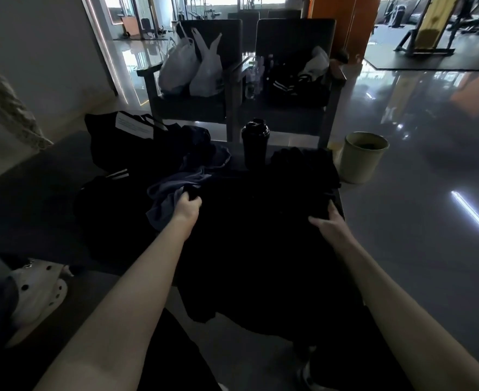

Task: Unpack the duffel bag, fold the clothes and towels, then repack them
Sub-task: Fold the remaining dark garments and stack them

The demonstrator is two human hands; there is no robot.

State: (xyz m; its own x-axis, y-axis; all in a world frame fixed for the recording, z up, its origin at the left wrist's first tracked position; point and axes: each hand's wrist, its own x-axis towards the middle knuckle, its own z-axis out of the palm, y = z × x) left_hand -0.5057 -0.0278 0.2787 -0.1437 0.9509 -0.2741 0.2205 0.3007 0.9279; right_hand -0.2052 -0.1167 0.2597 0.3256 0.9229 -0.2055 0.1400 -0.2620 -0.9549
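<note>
The black garment [255, 235] lies spread between the 2 hands, soft, light and limp, likely best taken at its edges. The left hand [188, 207] curls round its left edge. The right hand [328, 221] rests on its right edge, thumb spread, grip unclear. Its long axis seems to run from beyond the hands back toward the person.

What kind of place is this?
Probably a gym: exercise machines stand at the back, a black shaker bottle stands close by, and a black duffel bag lies to its left.
</note>
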